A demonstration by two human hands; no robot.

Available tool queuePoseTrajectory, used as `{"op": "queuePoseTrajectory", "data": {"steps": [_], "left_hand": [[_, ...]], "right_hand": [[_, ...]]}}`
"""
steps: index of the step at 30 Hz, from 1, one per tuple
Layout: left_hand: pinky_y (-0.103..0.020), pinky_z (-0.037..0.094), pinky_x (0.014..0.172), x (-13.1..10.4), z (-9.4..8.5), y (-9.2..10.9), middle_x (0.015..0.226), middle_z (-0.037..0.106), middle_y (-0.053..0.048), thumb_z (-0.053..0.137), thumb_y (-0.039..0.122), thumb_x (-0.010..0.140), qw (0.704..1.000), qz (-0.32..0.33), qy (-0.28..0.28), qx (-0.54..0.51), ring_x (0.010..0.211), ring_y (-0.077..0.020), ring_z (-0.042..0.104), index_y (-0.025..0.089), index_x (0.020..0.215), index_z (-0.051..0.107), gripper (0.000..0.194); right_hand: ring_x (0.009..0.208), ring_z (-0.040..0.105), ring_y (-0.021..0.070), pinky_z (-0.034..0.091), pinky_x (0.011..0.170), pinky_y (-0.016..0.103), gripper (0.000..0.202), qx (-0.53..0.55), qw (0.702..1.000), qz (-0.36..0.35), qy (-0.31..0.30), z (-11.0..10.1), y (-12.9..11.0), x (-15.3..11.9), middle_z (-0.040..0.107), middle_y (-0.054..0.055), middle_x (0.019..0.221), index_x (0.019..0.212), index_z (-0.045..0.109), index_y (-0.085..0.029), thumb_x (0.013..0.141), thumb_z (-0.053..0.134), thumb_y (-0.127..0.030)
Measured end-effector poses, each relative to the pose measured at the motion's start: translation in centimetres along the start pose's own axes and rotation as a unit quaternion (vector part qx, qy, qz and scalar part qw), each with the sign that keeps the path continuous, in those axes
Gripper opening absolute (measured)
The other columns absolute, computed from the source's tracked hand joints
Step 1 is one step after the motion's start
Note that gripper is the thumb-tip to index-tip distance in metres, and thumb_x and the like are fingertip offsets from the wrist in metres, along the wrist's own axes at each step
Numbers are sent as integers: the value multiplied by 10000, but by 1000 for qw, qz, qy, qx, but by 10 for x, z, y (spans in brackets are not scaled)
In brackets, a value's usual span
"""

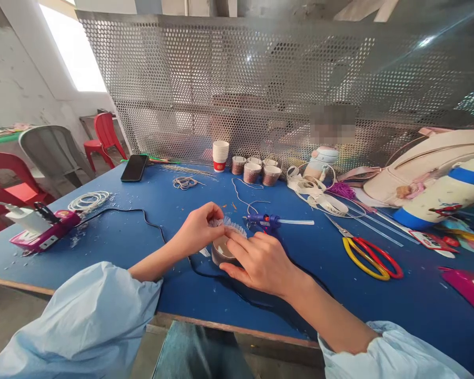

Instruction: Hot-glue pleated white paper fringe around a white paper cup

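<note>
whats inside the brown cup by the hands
Inside the brown cup, a pale interior with a whiter patch shows. The right hand covers its right side, so whatever lies beneath those fingers can't be seen.

Brown cup (218, 256); translucent frill (234, 226) atop

The left forearm (158, 260) and right forearm (332, 313) slanted inward. The left hand (203, 227) arched with its fingers curled; close beside it, the right hand (260, 259) was palm down, fingers pointing leftward, thumb spread below.
</note>
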State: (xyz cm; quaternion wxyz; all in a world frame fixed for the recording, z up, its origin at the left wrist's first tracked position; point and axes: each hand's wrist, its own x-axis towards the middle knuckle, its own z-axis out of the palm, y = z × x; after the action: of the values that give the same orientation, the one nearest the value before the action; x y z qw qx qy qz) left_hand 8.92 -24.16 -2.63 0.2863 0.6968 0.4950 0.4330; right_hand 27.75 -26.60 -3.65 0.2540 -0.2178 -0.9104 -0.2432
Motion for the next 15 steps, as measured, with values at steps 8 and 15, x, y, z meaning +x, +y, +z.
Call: {"op": "queuePoseTrajectory", "data": {"steps": [8,15], "left_hand": [[-226,366,578,2,-1,-4,688,506,43,616,224,674,999,-16,-18,-22,631,-99,437,169,758,530,132],[-224,405,614,2,-5,-3,733,533,32,632,204,652,997,-34,-45,-59,665,-100,477,163,831,568,194]], "right_hand": [[527,565,127,366,560,326,390,-30,1000,5,-4,-3,-1,2,698,136,1161,944,689,-105,966,428,-395],[609,634,153,366,577,346,408,-30,998,36,-29,-1,-6,1,684,150,1182,1024,680,-79,959,455,-413]]}}
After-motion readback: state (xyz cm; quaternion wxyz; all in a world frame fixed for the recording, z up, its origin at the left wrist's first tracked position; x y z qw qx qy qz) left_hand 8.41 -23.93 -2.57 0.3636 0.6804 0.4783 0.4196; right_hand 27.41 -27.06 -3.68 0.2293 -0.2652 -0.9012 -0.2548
